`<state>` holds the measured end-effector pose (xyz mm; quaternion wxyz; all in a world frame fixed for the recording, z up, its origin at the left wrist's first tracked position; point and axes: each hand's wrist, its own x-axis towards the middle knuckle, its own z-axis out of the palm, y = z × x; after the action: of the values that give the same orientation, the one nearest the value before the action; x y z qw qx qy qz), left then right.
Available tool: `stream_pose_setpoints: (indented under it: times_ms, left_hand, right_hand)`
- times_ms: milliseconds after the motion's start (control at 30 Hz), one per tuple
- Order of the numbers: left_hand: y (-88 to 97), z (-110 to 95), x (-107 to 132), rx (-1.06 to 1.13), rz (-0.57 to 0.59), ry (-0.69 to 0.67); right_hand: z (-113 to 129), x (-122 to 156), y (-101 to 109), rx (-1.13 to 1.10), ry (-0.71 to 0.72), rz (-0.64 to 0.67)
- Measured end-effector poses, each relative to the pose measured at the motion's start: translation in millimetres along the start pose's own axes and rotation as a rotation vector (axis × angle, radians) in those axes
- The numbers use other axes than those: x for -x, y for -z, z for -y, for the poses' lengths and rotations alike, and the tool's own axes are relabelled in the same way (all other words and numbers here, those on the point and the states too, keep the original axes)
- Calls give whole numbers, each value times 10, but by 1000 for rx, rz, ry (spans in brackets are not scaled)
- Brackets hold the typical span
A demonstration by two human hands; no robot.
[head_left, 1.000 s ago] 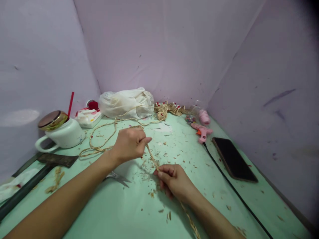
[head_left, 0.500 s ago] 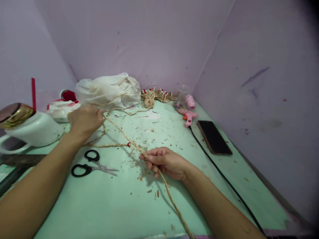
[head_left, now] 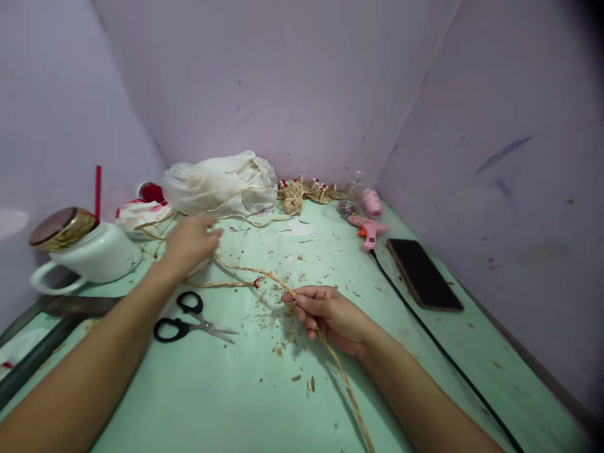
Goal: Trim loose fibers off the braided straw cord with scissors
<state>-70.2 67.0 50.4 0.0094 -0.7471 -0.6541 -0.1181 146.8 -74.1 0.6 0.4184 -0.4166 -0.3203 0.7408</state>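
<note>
A braided straw-coloured cord (head_left: 346, 384) runs across the table and out of view at the bottom. My right hand (head_left: 330, 314) pinches it between thumb and fingers. Beyond that hand the cord sags toward my left hand (head_left: 191, 245), which hovers with fingers stretched out and apart, slightly blurred. Some cord passes behind the left hand, and its path there is hidden. Another cord length ends in a red tie (head_left: 257, 282) between the hands. Black-handled scissors (head_left: 195, 319) lie partly spread just below the left hand.
A white mug (head_left: 101, 255) with a gold-rimmed jar and a hammer (head_left: 82, 306) sit left. Behind are a plastic bag (head_left: 221, 182) and a cord ball (head_left: 293, 200). A pink glue gun (head_left: 369, 231), its black cable and a phone (head_left: 425, 275) lie right. Straw bits litter the table.
My left hand has come off the cord, its fingers spreading. The stretch between the hands has gone from taut to slack. My right hand keeps its pinch, and the view has shifted slightly.
</note>
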Motion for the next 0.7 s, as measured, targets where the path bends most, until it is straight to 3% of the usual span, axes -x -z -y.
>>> stream_pose_setpoints:
  times_ms: [67,133,200,300,433,700]
  left_hand:
    - [-2,-237,170,110,98,-197]
    - [-18,-437,355,343,290,-500]
    - [-51,-558,505,391,402,-650]
    - [-116,-584,577,360,356,-638]
    - [-153,-476,462,337,237,-535]
    - [-31,-338,303,297,186,-477]
  right_hand:
    - [-5,-1,-8,9,6,0]
    - [-5,0,-13,12,6,6]
    - [-5,1,-17,11,11,17]
    - [-1,1,-22,-11,8,42]
    - [1,6,-12,-54,-24,82]
    - [-25,28,38,-49,-44,179]
